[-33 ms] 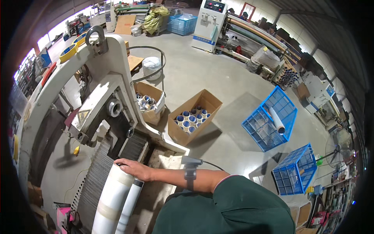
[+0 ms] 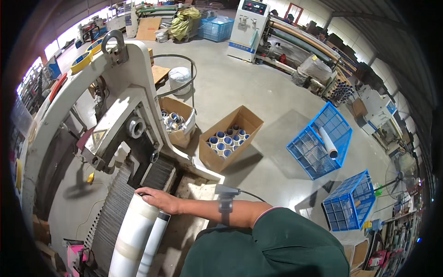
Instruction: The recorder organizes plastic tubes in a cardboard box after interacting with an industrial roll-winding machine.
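Observation:
My right hand (image 2: 160, 201) lies over the upper end of a thick white roll (image 2: 131, 233) with tan bands. Its fingers curl across the roll's end, closed on the rim. Beside it runs a thinner white roll (image 2: 153, 242) with a dark end, just below my wrist. Both rolls slant down to the lower edge on the machine's bed, next to a ribbed grey cover (image 2: 108, 214). A round metal spindle end (image 2: 135, 128) on the white machine (image 2: 144, 78) stands beyond the rolls. My left hand is out of view.
A carton (image 2: 214, 159) of blue-lined tubes stands ahead, with another carton (image 2: 179, 137) beside the machine. Two blue crates (image 2: 302, 157) (image 2: 341, 212) sit at right, the farther one holding a white roll (image 2: 327, 142). A curved metal rail (image 2: 189, 62) stands behind the machine. A yellow cabled piece (image 2: 91, 177) hangs at left.

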Demonstrator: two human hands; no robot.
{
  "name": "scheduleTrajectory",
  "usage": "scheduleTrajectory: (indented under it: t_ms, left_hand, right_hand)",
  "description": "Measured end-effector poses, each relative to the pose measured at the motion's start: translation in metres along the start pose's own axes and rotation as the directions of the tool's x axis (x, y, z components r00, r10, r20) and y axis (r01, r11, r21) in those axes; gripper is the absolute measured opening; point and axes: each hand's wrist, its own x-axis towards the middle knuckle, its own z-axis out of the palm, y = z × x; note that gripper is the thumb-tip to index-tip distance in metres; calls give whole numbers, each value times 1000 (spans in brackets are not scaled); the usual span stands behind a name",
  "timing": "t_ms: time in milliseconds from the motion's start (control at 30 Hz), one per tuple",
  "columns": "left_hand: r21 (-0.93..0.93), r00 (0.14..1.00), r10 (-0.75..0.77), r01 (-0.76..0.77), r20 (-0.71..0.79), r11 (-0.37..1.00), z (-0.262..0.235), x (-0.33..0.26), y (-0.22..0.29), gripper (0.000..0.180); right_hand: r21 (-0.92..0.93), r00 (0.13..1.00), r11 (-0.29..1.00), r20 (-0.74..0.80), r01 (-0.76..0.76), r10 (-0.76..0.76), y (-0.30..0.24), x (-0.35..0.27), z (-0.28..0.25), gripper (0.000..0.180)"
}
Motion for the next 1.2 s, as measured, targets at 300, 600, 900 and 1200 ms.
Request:
scheduleTrajectory:
  t_ms: [300, 600, 900, 1200]
  left_hand:
    - [-14, 1000, -1, 1, -19, 1000, -12, -5, -2, 72]
    - [-34, 999, 2, -3, -43, 999, -20, -10, -6, 72]
    - [-90, 996, 2, -10, -90, 996, -34, -21, -6, 72]
    - [-239, 986, 15, -55, -164, 970, -46, -53, 4, 73]
  right_hand:
    - [116, 1000, 993, -5, 0, 0, 7, 1, 3, 52]
    - [200, 999, 978, 11, -50, 49, 25, 7, 7, 52]
    - [401, 992, 908, 21, -124, 126, 13, 3, 12, 59]
    - [400, 984, 908, -63, -127, 165, 7, 7, -21, 55]
